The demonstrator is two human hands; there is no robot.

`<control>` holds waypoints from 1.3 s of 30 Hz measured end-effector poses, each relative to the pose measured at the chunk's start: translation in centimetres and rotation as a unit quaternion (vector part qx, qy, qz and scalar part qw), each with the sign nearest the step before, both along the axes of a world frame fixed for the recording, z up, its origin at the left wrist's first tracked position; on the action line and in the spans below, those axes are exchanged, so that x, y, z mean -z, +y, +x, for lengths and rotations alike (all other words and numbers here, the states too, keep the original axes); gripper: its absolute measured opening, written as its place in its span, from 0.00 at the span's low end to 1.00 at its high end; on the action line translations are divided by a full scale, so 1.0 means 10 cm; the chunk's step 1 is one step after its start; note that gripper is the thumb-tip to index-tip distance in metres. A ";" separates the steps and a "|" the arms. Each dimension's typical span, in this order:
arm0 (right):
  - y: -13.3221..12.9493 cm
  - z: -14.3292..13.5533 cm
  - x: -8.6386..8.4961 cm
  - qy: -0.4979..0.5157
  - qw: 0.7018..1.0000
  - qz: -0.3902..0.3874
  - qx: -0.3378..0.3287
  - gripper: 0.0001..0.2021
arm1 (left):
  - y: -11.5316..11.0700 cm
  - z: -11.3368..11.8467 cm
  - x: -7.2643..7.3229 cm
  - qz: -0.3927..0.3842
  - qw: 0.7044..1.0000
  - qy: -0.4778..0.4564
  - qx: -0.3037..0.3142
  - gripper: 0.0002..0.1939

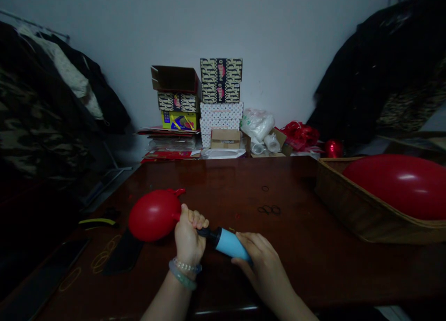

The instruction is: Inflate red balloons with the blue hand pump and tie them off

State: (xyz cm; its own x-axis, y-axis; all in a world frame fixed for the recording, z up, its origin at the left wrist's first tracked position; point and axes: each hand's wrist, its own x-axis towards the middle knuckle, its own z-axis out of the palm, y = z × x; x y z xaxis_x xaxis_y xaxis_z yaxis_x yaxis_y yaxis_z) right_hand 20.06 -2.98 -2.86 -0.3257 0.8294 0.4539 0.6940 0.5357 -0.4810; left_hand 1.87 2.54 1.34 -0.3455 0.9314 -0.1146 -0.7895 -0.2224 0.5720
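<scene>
A partly inflated red balloon (pixel 153 215) hangs off the nozzle end of a hand pump, just left of my left hand (pixel 191 232). That hand is closed around the balloon's neck and the pump's black nozzle, so the joint between them is hidden. The balloon pump (pixel 232 245) has a light blue barrel and lies at a slant above the table. My right hand (pixel 261 260) is wrapped round the barrel's near end, covering the rest of it. A bracelet and a bangle circle my left wrist.
A wicker basket (pixel 376 214) at right holds a large red balloon (pixel 400 184). Black rings (pixel 269 210) lie on the brown table (pixel 313 270). Tan rubber bands (pixel 101 260), a dark phone-like slab (pixel 123 253) and a yellow-edged tool (pixel 97 222) lie left. Stacked boxes (pixel 221 79) stand behind.
</scene>
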 end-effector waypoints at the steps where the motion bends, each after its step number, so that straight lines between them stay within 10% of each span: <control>1: 0.01 0.00 0.01 0.002 1.000 0.000 0.000 0.22 | 0.00 0.00 0.00 0.004 1.000 0.005 -0.002 0.24; 18: 0.14 0.15 -0.02 -0.026 0.999 0.023 -0.015 0.24 | 0.11 -0.55 -0.09 0.017 0.998 -0.023 -0.055 0.21; 39: 0.04 0.03 0.03 -0.013 1.000 0.025 -0.003 0.22 | 0.00 0.02 0.01 -0.001 1.000 -0.002 -0.009 0.24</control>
